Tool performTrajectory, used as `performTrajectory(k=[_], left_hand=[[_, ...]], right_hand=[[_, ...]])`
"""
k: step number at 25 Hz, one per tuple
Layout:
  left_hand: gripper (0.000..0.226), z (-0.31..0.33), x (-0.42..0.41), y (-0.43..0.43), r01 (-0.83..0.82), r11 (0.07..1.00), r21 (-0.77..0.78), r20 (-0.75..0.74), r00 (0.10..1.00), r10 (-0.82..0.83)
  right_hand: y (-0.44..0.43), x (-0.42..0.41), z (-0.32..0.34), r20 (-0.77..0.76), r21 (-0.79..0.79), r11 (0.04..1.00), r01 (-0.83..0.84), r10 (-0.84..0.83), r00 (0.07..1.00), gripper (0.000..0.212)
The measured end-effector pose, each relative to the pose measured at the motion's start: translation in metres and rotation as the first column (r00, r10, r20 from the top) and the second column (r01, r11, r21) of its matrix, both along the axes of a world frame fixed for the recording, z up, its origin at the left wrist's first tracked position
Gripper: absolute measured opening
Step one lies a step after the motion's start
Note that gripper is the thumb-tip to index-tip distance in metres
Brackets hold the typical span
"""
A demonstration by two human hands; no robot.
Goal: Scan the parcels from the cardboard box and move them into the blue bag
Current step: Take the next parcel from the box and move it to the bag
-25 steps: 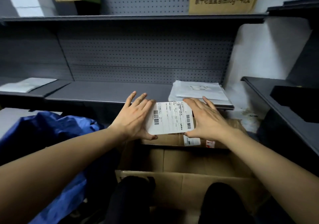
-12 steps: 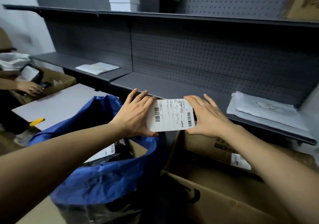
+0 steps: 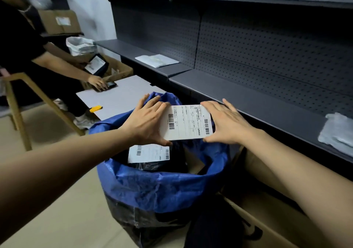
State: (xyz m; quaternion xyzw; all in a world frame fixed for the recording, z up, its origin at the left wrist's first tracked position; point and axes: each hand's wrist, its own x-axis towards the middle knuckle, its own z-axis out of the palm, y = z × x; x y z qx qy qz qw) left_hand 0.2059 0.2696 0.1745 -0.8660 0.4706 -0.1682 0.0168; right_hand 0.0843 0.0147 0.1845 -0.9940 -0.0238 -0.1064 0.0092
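Grey pegboard shelving (image 3: pixel 248 95) behind the blue bag (image 3: pixel 162 186). Held the parcel (image 3: pixel 188 122) label-up right over the bag's open mouth. Gripped its left end with the left hand (image 3: pixel 147 121) and its right end with the right hand (image 3: pixel 227 125), thumbs tucked under the near edge, fingers stretched flat toward the far one. Could see a black parcel (image 3: pixel 149 154) with a white label already lying inside the bag, just below. Spotted the cardboard box (image 3: pixel 267 209) right beside the bag on its right, open on top. Also noticed, left of the bag and further back, a white board (image 3: pixel 118 95) with a yellow cutter (image 3: pixel 96 108) at its near edge, plus another person's hand (image 3: pixel 97 82) resting on a dark phone-like thing (image 3: pixel 112 84) there.
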Motion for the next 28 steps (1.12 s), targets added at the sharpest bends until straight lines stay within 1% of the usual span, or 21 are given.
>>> performTrajectory(k=[3, 9, 11, 14, 17, 19, 20, 22, 23, 25, 28], left_hand=[[0.127, -0.016, 0.013, 0.012, -0.045, 0.999, 0.027, -0.058, 0.997, 0.047], [0.136, -0.062, 0.019, 0.012, -0.075, 0.984, 0.159, -0.207, 0.972, 0.107], [0.137, -0.072, 0.021, 0.008, -0.057, 0.979, 0.194, -0.250, 0.962, 0.105], [0.136, -0.080, 0.024, 0.003, 0.001, 0.975, 0.222, -0.298, 0.952, 0.067], [0.137, -0.085, 0.026, 0.001, 0.041, 0.972, 0.231, -0.307, 0.951, 0.033], [0.139, -0.087, 0.027, 0.000, 0.045, 0.969, 0.243, -0.309, 0.951, 0.033], [0.141, -0.087, 0.027, 0.000, 0.042, 0.966, 0.256, -0.313, 0.949, 0.041], [0.148, -0.088, 0.027, 0.002, 0.031, 0.955, 0.293, -0.342, 0.937, 0.075], [0.150, -0.088, 0.026, 0.003, 0.020, 0.952, 0.306, -0.360, 0.928, 0.096], [0.145, -0.085, 0.026, 0.005, -0.019, 0.957, 0.290, -0.378, 0.916, 0.133], [0.126, -0.077, 0.021, 0.002, -0.056, 0.971, 0.232, -0.371, 0.918, 0.142]], right_hand=[[0.005, 0.026, -0.017, -0.066, -0.011, 0.999, -0.042, 0.041, 0.997, 0.115], [0.005, 0.054, -0.047, -0.291, -0.180, 0.976, -0.120, 0.064, 0.954, 0.115], [0.006, 0.056, -0.054, -0.352, -0.223, 0.965, -0.141, 0.056, 0.934, 0.113], [0.008, 0.055, -0.061, -0.422, -0.238, 0.960, -0.149, 0.036, 0.906, 0.112], [0.009, 0.050, -0.065, -0.445, -0.261, 0.953, -0.152, 0.021, 0.895, 0.109], [0.011, 0.047, -0.067, -0.441, -0.275, 0.949, -0.153, 0.017, 0.898, 0.112], [0.011, 0.045, -0.068, -0.443, -0.274, 0.950, -0.152, 0.016, 0.897, 0.117], [0.010, 0.040, -0.070, -0.479, -0.241, 0.962, -0.129, -0.003, 0.878, 0.135], [0.009, 0.037, -0.069, -0.493, -0.219, 0.969, -0.112, -0.011, 0.870, 0.141], [0.004, 0.032, -0.067, -0.474, -0.188, 0.979, -0.080, -0.019, 0.880, 0.140], [-0.005, 0.024, -0.059, -0.423, -0.194, 0.980, -0.038, -0.049, 0.905, 0.131]])
